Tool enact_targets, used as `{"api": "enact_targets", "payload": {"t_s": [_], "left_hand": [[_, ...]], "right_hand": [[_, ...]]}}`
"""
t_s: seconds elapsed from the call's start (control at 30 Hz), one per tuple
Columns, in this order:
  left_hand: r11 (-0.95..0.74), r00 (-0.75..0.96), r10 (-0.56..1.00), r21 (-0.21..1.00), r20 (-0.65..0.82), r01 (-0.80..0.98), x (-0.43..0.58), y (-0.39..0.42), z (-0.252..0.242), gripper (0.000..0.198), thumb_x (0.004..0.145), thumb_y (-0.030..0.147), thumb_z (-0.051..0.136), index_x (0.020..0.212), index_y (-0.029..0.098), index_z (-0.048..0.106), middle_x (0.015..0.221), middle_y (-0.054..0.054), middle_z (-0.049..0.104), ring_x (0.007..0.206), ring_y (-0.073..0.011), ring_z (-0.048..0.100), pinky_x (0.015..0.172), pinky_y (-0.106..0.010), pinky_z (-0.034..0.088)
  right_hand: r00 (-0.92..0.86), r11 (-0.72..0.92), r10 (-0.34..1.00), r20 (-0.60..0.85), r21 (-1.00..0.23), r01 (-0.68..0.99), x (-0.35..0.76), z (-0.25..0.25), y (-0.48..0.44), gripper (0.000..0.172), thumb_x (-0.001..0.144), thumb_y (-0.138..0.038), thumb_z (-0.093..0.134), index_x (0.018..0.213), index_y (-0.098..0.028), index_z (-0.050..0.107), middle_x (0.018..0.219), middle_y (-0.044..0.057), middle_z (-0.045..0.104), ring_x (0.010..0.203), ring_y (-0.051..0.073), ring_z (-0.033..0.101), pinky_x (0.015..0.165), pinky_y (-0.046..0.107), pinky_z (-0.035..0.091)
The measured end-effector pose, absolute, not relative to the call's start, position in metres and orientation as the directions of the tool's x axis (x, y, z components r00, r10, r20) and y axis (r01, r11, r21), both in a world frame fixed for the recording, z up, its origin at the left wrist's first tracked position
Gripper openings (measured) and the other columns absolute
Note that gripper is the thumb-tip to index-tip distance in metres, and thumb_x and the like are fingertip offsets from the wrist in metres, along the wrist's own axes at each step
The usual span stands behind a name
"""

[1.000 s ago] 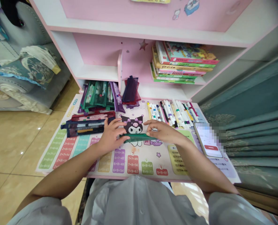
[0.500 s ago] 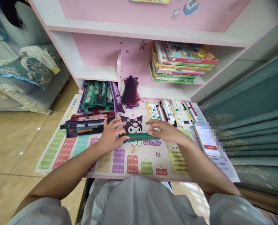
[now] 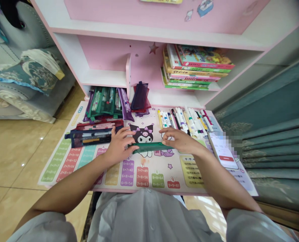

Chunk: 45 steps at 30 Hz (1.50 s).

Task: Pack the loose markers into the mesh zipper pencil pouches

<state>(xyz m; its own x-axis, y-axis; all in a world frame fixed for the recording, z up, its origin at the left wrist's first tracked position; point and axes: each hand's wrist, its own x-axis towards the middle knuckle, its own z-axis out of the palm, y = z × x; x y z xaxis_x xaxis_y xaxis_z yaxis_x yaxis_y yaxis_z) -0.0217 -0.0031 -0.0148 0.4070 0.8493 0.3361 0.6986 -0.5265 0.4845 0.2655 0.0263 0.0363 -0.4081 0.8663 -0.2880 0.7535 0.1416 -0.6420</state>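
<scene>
A green mesh zip pouch lies lengthwise across the desk mat in front of me, over a printed cartoon figure. My left hand pinches its left end between thumb and fingers. At the right, the fingertips of my right hand are closed at the zip along the pouch's top edge; the zip pull itself is too small to make out. Left of my left hand lie a navy pouch with pens inside and a red pouch. Loose markers lie in a row beyond my right hand.
Filled green and purple pouches are heaped at the back left. Beside them lies a small pile of dark and red pouches. Books are stacked on the pink shelf. A phone rests at the mat's right side.
My right hand has slid slightly to the right along the pouch's top edge. The left hand stays at the left end.
</scene>
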Motion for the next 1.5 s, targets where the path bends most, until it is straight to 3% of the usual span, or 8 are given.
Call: {"api": "enact_targets", "payload": {"t_s": [0.33,0.87,1.5], "left_hand": [[-0.536,0.406,0.843,0.478,0.353,0.696,-0.022,-0.002,-0.018,0.018,0.081,0.037,0.073,0.073,0.023,0.067,0.116,-0.004,0.072,0.127,-0.0322,0.053,0.114,-0.068,0.012],[-0.534,0.407,0.844,0.472,0.35,0.701,-0.023,-0.001,-0.018,0.018,0.082,0.038,0.072,0.073,0.023,0.067,0.116,-0.004,0.072,0.127,-0.0328,0.053,0.114,-0.068,0.013],[-0.53,0.399,0.846,0.479,0.353,0.7,-0.022,-0.001,-0.016,0.019,0.081,0.036,0.073,0.072,0.022,0.065,0.115,-0.003,0.073,0.127,-0.0329,0.054,0.113,-0.069,0.013]], "right_hand": [[-0.376,0.115,0.879,-0.293,-0.635,0.764,0.275,0.036,0.025,0.021,0.084,-0.039,0.058,0.071,-0.024,0.061,0.141,0.003,0.057,0.135,0.03,0.048,0.113,0.059,0.033],[-0.392,0.136,0.871,-0.295,-0.623,0.77,0.285,0.032,0.029,0.021,0.083,-0.042,0.058,0.073,-0.024,0.061,0.141,0.003,0.056,0.135,0.031,0.049,0.109,0.053,0.04],[-0.304,0.06,0.906,-0.296,-0.62,0.782,0.291,0.038,0.024,0.021,0.08,-0.043,0.056,0.07,-0.025,0.06,0.139,0.004,0.058,0.137,0.031,0.046,0.114,0.054,0.032]]}}
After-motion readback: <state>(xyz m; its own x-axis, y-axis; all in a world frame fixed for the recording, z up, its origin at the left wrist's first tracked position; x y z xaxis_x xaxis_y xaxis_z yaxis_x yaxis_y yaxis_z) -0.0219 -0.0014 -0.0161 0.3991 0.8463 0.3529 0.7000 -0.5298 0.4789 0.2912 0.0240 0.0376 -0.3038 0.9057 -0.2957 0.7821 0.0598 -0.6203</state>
